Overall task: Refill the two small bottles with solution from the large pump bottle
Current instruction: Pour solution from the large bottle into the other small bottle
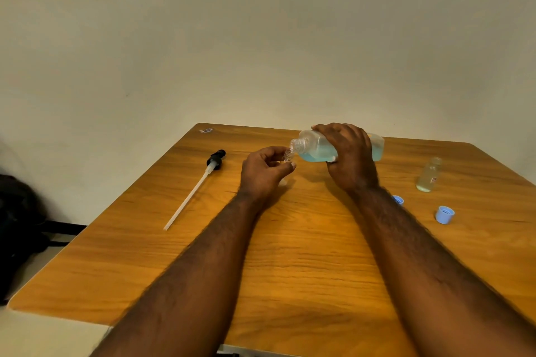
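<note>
My right hand (346, 153) grips the large clear bottle (314, 146) of blue solution, tipped on its side with its open neck pointing left. My left hand (262, 172) holds a small clear bottle (288, 156) upright; its mouth sits just under the large bottle's neck, and its body is mostly hidden by my fingers. The second small bottle (428, 174) stands uncapped at the right with a little liquid at its bottom. The pump head with its long white tube (194, 191) lies on the table to the left.
Two blue caps lie on the wooden table (304, 255): one (444, 214) at the right, one (398, 199) partly behind my right forearm. A small sticker (206, 130) lies at the far left corner. A dark bag (17, 229) sits on the floor at left.
</note>
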